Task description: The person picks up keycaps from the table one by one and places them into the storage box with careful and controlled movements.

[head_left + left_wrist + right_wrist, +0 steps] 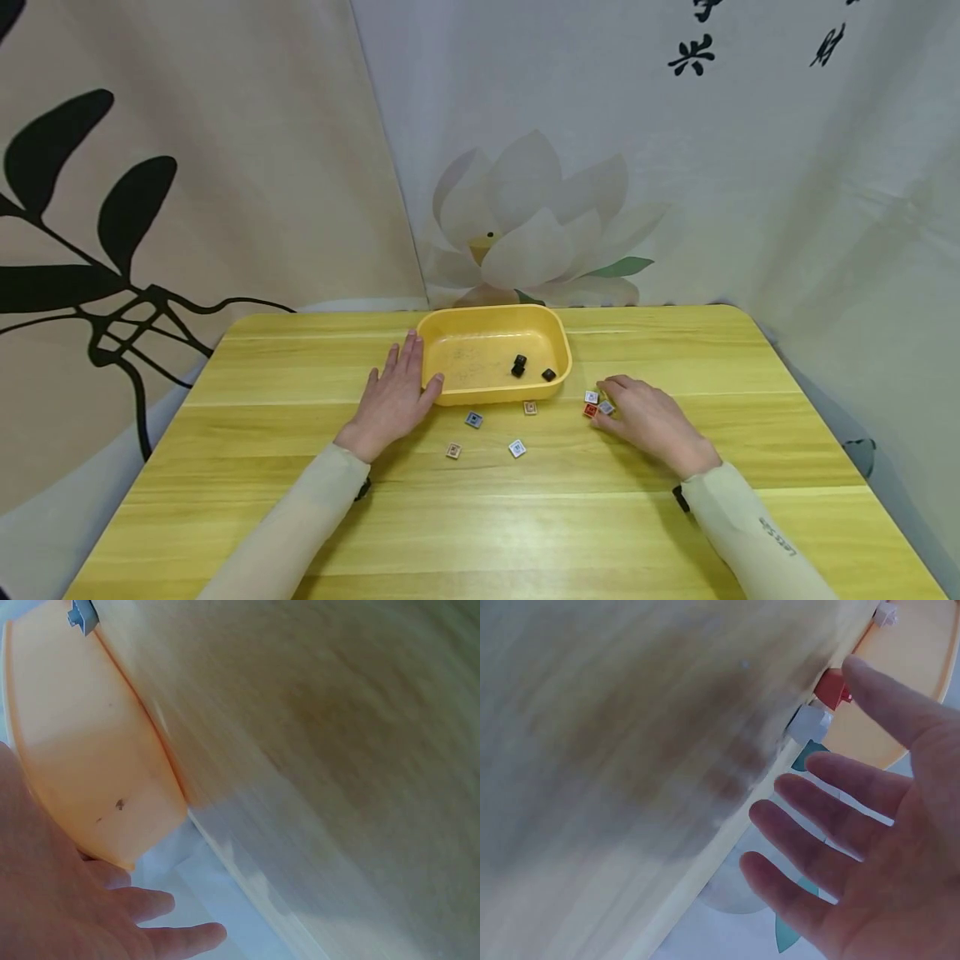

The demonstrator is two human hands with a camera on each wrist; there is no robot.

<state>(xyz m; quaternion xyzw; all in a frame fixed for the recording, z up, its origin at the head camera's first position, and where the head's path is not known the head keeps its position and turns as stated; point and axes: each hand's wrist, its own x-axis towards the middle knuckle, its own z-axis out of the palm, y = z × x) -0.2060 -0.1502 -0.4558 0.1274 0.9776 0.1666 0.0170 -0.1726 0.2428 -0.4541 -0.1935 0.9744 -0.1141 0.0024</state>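
My left hand [390, 402] rests against the left end of the yellow tray [480, 396], its fingers straight along the side and its thumb at the near corner. Several small black cube-like pieces [549, 375] lie inside the tray. To the tray's right, my right hand [652, 423] is beside three small square blocks: a white one [591, 397], a red one [591, 411] and a grey one [606, 407]. In the right wrist view its fingers are spread and hold nothing. Thumb and red block [830, 688] look very close there; I cannot tell whether they touch.
In front of the tray, a blue-grey block [474, 420], two tan-edged blocks [453, 451] and a white block [517, 448] lie scattered on the wooden table [480, 533]. A printed curtain [570, 100] hangs behind the table's back edge.
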